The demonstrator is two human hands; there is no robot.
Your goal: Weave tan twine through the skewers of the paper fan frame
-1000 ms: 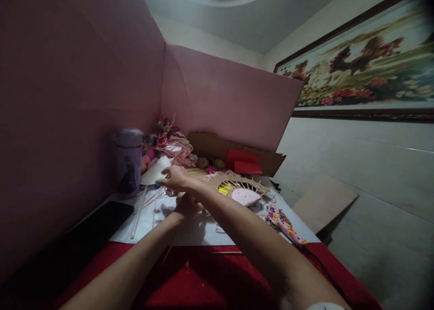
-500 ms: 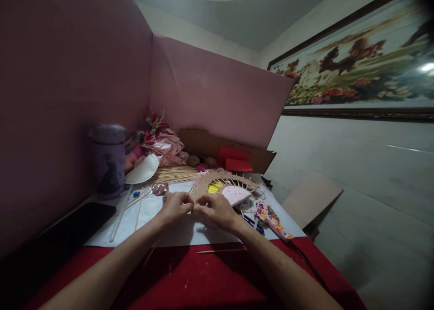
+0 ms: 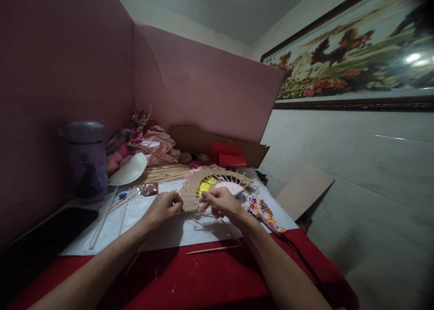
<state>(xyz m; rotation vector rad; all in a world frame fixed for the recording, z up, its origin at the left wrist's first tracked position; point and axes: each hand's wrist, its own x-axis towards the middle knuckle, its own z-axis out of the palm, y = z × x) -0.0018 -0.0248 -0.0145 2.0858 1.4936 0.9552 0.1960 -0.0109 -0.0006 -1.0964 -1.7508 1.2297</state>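
Pink panels (image 3: 206, 82) stand at the left and far sides of a counter (image 3: 217, 274) spread with red cloth and a white sheet (image 3: 200, 235). At far left, a lidded purple tumbler (image 3: 86, 165) stands upright; nearer lies a dark flat object (image 3: 71, 222). Right of these, a translucent rod (image 3: 102, 219) and thin wooden sticks (image 3: 124, 210) rest on the sheet, near a small blue object (image 3: 122, 195). Beyond lie a white scalloped half-disc (image 3: 130, 171), a crumpled pink cloth (image 3: 158, 145) and a bundle of sticks (image 3: 162, 173); a brown packet (image 3: 149, 189) lies nearer.

Left hand (image 3: 166, 206): fingers curled, thumb and fingertips drawn together beside the near left end of the woven arch (image 3: 191, 188); whether it grips a strand cannot be determined. Arch: lies mid-counter, curving around a yellow piece (image 3: 205, 185) and a spotted pale half-disc (image 3: 230, 188), with stick ends projecting from its band. Near edge: one pointed stick (image 3: 213, 250) on the red cloth. Right hand (image 3: 222, 204): fingers partly bent, over the arch's near opening; its hold, if any, is indistinct.

Behind the arch, red paper (image 3: 232, 160) leans against a cardboard strip (image 3: 190, 136). Farther right lies a flower-patterned object (image 3: 266, 215) with a black cord; a framed horse picture (image 3: 339, 63) hangs on the wall.
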